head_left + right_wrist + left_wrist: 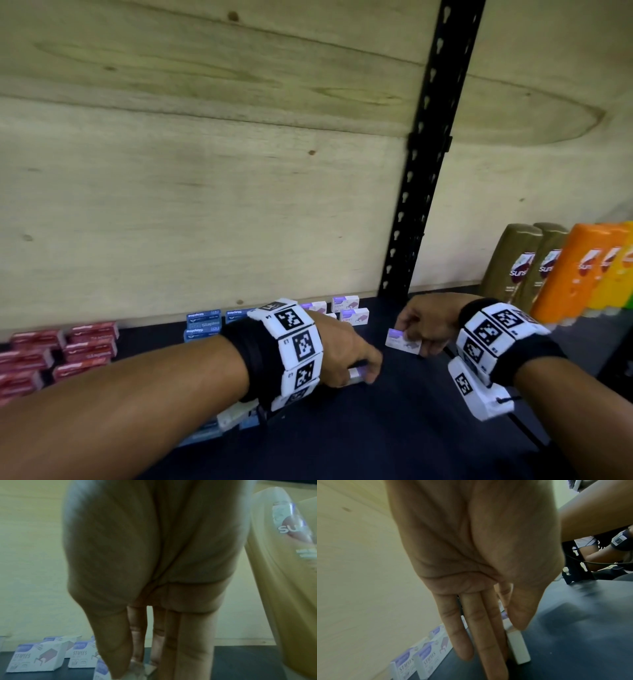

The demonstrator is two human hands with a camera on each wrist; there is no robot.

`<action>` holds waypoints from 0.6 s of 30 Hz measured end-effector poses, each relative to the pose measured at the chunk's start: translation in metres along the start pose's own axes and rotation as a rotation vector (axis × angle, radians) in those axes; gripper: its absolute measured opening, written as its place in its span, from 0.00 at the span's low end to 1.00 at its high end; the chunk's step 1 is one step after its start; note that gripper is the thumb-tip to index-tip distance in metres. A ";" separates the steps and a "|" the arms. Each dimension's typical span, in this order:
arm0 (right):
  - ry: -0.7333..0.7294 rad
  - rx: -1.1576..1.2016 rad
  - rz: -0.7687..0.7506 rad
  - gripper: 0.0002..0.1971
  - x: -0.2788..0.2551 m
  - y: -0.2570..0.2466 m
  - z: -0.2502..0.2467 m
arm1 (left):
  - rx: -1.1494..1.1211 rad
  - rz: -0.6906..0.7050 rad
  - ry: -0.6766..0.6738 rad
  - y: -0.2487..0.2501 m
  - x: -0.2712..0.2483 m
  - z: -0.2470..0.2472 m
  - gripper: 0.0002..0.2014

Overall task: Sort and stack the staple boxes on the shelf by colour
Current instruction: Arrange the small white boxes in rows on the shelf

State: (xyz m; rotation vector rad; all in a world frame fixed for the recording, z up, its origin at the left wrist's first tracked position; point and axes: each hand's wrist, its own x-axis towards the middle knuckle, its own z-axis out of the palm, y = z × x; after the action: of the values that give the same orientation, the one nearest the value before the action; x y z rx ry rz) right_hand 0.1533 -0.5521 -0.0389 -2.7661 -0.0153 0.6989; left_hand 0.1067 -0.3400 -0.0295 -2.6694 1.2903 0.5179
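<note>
On the dark shelf board (394,428), flat red cardboard staple boxes (90,334) lay at the far left, with blue cardboard staple boxes (202,320) to their right against the pale plywood back panel (205,171). The left hand (342,356) grasped 1 white-and-purple staple box (358,371) on the board, in front of more white-and-purple boxes (354,313) grouped at the panel. The right hand (424,325) pinched another small white-and-purple staple box (402,340), beside gold and orange plastic shampoo bottles (561,270).
</note>
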 end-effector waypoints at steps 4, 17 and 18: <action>0.015 -0.018 0.028 0.05 0.000 0.003 -0.002 | 0.008 -0.078 -0.031 -0.002 0.002 -0.001 0.19; 0.137 -0.209 -0.084 0.06 -0.003 -0.023 0.005 | 0.252 -0.308 0.110 -0.030 0.012 0.007 0.14; 0.144 -0.214 -0.092 0.06 -0.004 -0.026 0.005 | 0.261 -0.327 0.123 -0.032 0.012 0.007 0.14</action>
State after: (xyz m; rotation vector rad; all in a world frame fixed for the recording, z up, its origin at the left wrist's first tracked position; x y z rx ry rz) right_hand 0.1495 -0.5259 -0.0339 -2.9903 -0.1966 0.4993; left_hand 0.1373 -0.3268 -0.0411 -2.6425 0.8481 0.1352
